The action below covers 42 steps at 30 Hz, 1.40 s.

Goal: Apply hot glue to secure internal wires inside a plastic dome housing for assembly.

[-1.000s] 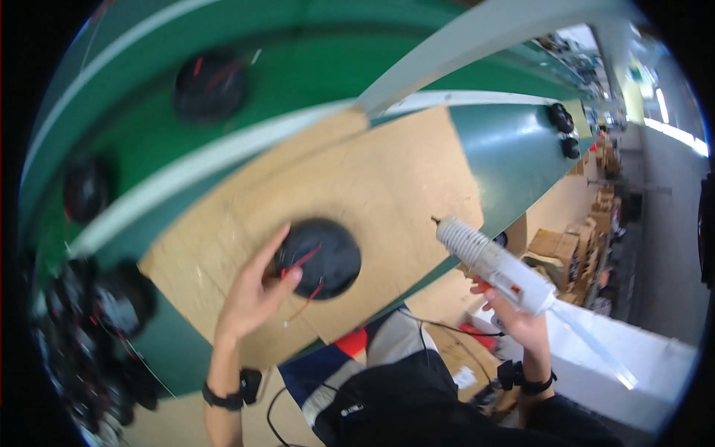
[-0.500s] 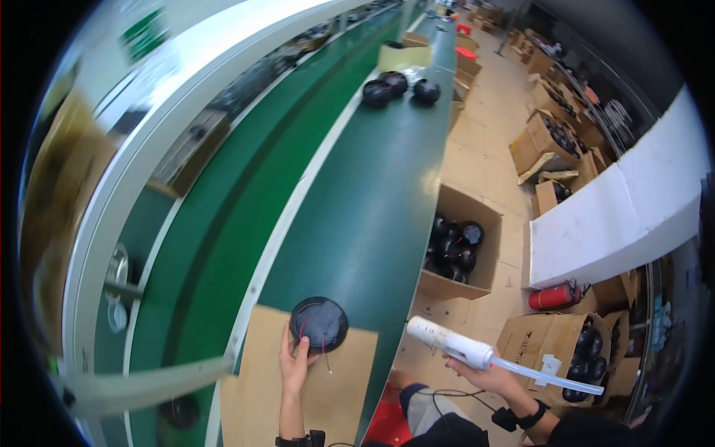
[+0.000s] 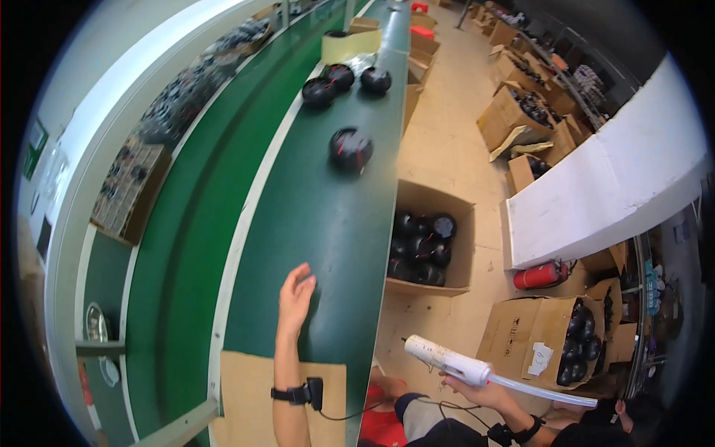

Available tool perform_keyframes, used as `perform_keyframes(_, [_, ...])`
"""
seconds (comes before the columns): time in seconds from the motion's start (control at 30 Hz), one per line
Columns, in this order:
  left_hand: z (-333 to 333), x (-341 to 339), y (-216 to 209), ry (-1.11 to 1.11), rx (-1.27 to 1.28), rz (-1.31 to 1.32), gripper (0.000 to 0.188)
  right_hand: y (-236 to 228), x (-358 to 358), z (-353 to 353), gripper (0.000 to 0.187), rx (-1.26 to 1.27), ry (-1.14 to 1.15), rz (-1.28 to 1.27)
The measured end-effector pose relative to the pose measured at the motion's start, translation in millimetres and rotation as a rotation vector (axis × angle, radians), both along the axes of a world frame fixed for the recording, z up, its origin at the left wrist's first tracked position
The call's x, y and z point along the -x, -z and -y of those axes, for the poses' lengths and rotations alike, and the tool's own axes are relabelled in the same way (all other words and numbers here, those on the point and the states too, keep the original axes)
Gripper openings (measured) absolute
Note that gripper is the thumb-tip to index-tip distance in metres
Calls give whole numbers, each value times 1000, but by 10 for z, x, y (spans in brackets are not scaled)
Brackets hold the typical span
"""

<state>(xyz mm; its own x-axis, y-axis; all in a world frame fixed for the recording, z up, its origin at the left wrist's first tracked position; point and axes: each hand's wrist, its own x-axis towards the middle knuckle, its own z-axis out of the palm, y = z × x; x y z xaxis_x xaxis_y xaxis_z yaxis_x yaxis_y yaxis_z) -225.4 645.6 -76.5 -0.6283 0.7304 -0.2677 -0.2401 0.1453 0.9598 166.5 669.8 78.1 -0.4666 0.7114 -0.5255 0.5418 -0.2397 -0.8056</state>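
Note:
My left hand (image 3: 296, 299) is over the green work surface (image 3: 313, 223), its fingers loosely apart and nothing in them. Farther up the surface lies a round black housing (image 3: 351, 150) with a grey top and red wire, out of my hand's reach. Beyond it sit several similar black housings (image 3: 319, 92). My right hand (image 3: 471, 387) is wrapped round a white glue gun (image 3: 447, 359), with a long translucent glue stick (image 3: 547, 390) trailing from its rear. The gun is held beyond the surface's right edge, its front end pointing left.
A cardboard sheet (image 3: 249, 387) lies under my left forearm. On the right stand a carton of black housings (image 3: 465, 261), another filled carton (image 3: 514, 339), a red fire extinguisher (image 3: 538, 276) and a white pillar (image 3: 596, 194). A green conveyor belt (image 3: 175, 283) runs along the left.
My left hand has let go of the black housing and moved forward off the cardboard. The housing is now far up the surface. My right hand still holds the glue gun; the view has shifted.

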Motion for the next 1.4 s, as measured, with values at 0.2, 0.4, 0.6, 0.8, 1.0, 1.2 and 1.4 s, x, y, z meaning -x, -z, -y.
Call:
perform_keyframes(0.2, [2486,-422,-715,6,67,157,31,120,317,282,29,65,-137,-54])
perform_keyframes(0.4, [4875,-673,-596,-299,178,108,25,91,498,797,31,3,-282,-24])
perform_keyframes(0.6, [6126,-548,-210,-1272,288,109,70,190,776,1417,30,43,-567,71])
perform_keyframes(0.8, [6281,132,423,-1276,104,-37,88,-29,951,2131,51,394,-655,-87])
perform_keyframes(1.0, [6207,-573,182,-1075,93,-230,79,172,1088,2255,52,550,-821,-140])
perform_keyframes(1.2, [5588,-2140,-124,-804,-43,132,82,690,1261,2052,57,738,-850,-370])
perform_keyframes(1.4, [5229,-2402,-219,-743,170,325,93,883,1479,2311,53,617,-984,-230])
